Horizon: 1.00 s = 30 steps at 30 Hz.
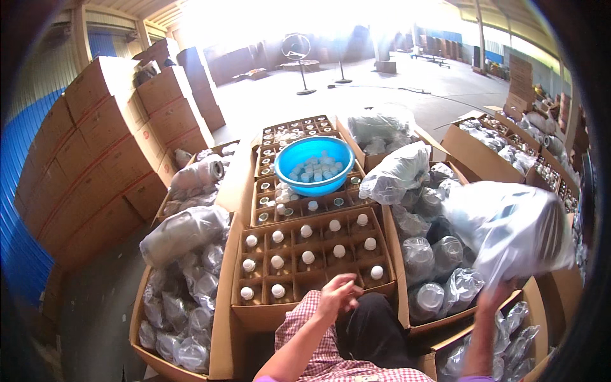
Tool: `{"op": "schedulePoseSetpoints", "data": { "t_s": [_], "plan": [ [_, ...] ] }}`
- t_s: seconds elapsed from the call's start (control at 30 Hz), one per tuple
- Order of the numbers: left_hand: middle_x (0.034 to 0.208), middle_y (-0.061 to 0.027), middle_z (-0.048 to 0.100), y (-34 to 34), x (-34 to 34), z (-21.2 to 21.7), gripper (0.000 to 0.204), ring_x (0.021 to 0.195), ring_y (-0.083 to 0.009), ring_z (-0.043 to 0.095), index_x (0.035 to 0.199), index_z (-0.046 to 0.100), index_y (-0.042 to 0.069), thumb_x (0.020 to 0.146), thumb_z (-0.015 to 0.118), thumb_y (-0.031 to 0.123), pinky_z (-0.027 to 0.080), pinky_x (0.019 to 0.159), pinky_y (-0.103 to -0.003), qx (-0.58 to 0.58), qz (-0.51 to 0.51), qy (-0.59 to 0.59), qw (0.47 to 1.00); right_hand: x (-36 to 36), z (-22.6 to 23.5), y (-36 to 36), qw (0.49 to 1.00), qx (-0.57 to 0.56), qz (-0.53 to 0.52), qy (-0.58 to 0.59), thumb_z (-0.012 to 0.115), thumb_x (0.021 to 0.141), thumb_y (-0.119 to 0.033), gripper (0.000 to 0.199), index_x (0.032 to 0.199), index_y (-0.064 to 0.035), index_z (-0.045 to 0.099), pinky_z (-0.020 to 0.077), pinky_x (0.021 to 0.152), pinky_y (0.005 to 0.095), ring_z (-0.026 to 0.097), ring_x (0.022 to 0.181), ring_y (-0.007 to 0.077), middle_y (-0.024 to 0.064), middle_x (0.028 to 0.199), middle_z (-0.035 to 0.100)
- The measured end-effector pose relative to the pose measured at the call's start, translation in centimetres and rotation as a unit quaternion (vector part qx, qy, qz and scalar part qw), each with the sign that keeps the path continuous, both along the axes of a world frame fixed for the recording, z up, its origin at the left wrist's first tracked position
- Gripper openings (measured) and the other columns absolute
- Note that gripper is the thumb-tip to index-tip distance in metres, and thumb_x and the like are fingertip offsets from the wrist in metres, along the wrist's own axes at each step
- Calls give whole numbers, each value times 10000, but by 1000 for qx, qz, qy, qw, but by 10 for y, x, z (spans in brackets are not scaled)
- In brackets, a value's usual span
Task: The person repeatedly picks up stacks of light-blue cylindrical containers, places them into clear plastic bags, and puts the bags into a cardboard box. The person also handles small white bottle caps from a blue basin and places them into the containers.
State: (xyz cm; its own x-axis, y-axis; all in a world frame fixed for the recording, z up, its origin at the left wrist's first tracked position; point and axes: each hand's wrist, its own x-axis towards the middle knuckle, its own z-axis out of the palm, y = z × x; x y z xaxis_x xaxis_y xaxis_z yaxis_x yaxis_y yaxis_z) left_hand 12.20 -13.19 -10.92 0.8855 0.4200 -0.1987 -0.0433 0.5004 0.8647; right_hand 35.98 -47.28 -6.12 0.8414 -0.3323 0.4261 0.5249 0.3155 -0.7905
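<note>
Holding plastic bag, right hand outstretched, left hand half-curled

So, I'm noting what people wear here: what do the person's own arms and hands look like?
Both forearms are bare, with purple sleeve edges at the picture's bottom. The left hand shows no glove; the right hand is blurred, but no glove shows there either. A red-and-white checked garment appears between the arms.

A pedestal fan stands beyond stacked brown cartons.
</note>
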Motion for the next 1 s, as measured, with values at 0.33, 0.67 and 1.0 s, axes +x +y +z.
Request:
{"op": "schedulePoseSetpoints", "data": {
  "t_s": [0.33,0.67,1.0],
  "plan": [
    [1280,-102,510,53,-50,29,824,1143,-222,533,1492,257,83,821,633,377,442,976,-346,53,108,-188,975,-121,-39,146,720,-303,624,-11,632,907,-193,445,1313,-51,517,449,972,366,577,1099,197,82,1159,632],
    [1544,-165,243,-49,-133,-12,1355,1388,-313,323,1546,51,134,473,878,146,247,1147,-407,296,64,9,953,-155,-78,167,628,-158,659,382,452,950,-546,653,1391,-64,449,374,1059,391,493,1223,240,107,1345,528],
    [888,-133,689,-90,-171,-32,421,832,-213,666,1041,628,51,657,797,82,530,783,-374,300,-28,200,932,-72,115,261,769,-403,484,-109,557,927,-310,364,1103,-16,678,498,844,309,645,944,207,125,1047,691]
  ]
}}
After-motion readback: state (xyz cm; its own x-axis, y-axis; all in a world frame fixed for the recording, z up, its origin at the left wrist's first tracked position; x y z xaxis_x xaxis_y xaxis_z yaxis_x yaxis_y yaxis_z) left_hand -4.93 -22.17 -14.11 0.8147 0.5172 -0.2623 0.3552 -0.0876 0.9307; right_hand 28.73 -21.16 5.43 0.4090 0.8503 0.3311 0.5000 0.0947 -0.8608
